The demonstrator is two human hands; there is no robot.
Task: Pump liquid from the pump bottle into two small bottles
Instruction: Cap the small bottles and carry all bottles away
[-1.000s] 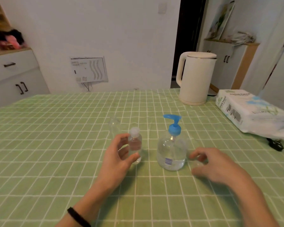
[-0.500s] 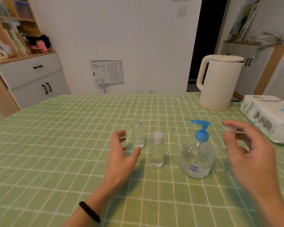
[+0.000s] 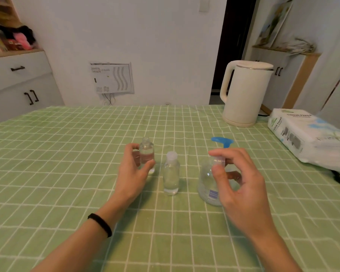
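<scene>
on the green counter (image 3: 67,154) the pump bottle (image 3: 206,181) stands behind the right hand (image 3: 241,185), a capped small bottle (image 3: 171,177) just beside it. the left hand (image 3: 132,173) curls round the uncapped small bottle (image 3: 146,152); the right pinches a clear cap (image 3: 218,160).

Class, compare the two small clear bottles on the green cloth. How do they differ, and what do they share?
The left bottle has a bare open neck; the middle bottle wears a whitish cap. The left hand holds the left bottle; the middle bottle stands untouched. The left bottle sits farther back than the middle bottle. Both are clear and upright.
</scene>
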